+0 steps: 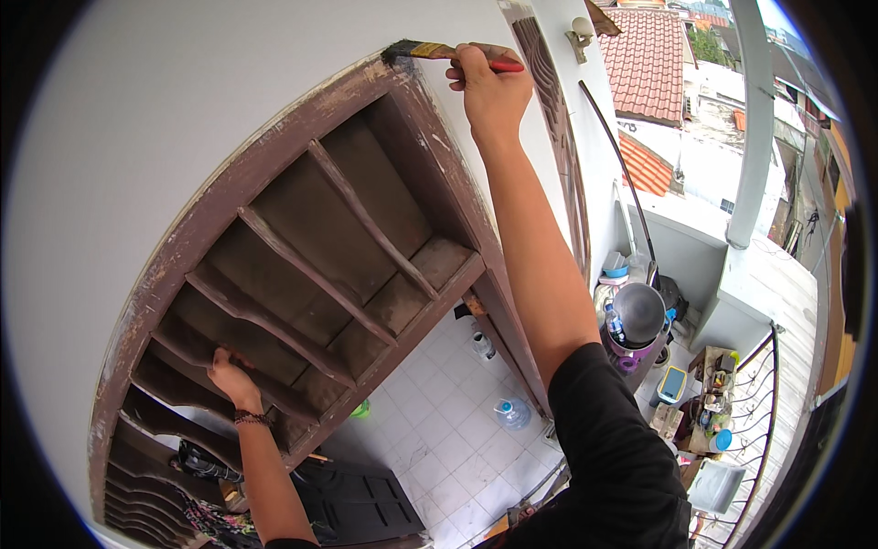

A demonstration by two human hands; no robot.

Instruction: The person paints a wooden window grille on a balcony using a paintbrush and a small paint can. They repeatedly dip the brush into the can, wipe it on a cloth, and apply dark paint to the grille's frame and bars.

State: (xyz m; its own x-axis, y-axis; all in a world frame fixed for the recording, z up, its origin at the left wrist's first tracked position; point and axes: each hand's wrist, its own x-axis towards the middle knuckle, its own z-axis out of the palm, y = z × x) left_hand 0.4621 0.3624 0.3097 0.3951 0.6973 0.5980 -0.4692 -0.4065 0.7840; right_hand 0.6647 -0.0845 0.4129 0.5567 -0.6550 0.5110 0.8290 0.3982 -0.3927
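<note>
My right hand (494,82) is closed round the handle of a paintbrush (430,49) at the top of the view. Its dark bristles touch the upper corner of a brown wooden frame (274,123), where the wood meets the white wall. Scuffed, pale patches show along the frame's outer edge. Lower left, my left hand (236,377) has its fingers curled about one of the wavy brown wooden slats (274,389) inside the frame. A beaded bracelet circles that wrist.
Far below lies a tiled floor (430,448) with a clear water bottle (513,414) on it. A black door panel (357,503) is at the bottom. To the right are a wok-like pan (638,313), a cluttered shelf (713,393), a metal railing (773,412) and rooftops (645,64).
</note>
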